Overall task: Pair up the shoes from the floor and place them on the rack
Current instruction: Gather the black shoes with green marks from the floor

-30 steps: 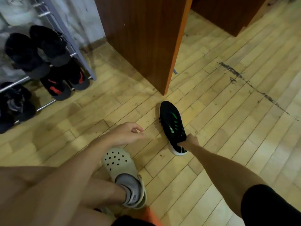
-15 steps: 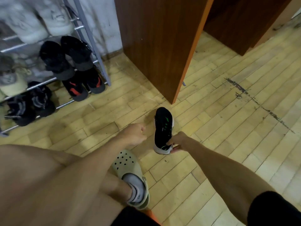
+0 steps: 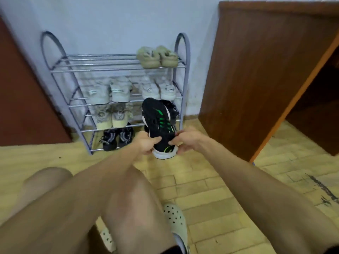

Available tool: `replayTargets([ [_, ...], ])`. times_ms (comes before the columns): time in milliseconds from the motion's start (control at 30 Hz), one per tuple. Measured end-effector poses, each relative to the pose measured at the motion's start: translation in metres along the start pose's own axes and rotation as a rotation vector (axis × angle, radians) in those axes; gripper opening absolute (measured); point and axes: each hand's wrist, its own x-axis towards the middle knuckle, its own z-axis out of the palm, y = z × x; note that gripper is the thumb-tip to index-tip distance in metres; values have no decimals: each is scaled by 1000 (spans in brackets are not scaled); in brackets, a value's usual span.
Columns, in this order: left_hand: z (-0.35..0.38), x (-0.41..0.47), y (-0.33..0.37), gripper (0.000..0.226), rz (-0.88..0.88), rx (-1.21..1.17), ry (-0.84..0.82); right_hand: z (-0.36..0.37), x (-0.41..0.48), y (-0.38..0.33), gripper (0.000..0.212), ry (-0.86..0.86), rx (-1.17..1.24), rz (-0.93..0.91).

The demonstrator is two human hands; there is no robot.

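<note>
A black sneaker with green stripes and a white sole (image 3: 158,121) is held up off the floor, toe pointing at the rack. My left hand (image 3: 145,143) pinches its heel on the left side and my right hand (image 3: 185,141) grips the heel on the right. The grey metal shoe rack (image 3: 117,68) stands against the wall just behind the sneaker. A second dark shoe (image 3: 172,110) shows partly behind it on the rack's right side.
The rack holds beige slippers (image 3: 157,56) on top, pale sneakers (image 3: 128,90) below, tan shoes (image 3: 111,116) and black shoes (image 3: 117,137) lower down. A brown wooden cabinet (image 3: 256,70) stands to the right. My knees and pale clogs (image 3: 175,220) fill the foreground.
The right hand lifted the sneaker from the floor and the left hand joined it at the heel. The view swung up from the floor to face the rack.
</note>
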Motion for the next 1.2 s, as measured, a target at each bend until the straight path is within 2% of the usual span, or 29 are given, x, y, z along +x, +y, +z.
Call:
replayTargets([
  [67,-42,-7,-1,23,13,-138,78,22,0,-45,11,-40,-71,-50],
  [200,-133,-25,-21,41,14,-222,215,91,13,-109,45,-172,-248,-132],
  [300,-195,-37,-49,34,28,-267,344,159,19,-137,49,-234,-255,-192],
  [367,-227,-47,-73,14,8,-291,420,204,24,-146,50,-287,-259,-185],
  [433,-252,-53,-103,17,-26,-316,482,247,30,-149,53,-322,-299,-156],
  [500,-266,-59,-137,31,-66,-354,501,289,34,-146,52,-336,-315,-127],
  [600,-274,-59,-189,53,-115,-444,527,341,41,-134,42,-315,-336,-121],
  [700,-276,-54,-238,57,-168,-544,522,380,52,-115,32,-325,-361,-62],
  [833,-267,-51,-300,71,-205,-484,519,414,84,-77,44,-299,-373,-5],
  [1033,-231,-35,-398,67,-615,-525,549,414,137,-19,26,-313,-456,123],
  [1100,-219,-26,-423,67,-764,-465,550,411,155,-2,27,-321,-513,133],
  [1200,-204,-8,-447,69,-892,-369,594,409,175,17,33,-335,-588,158],
])
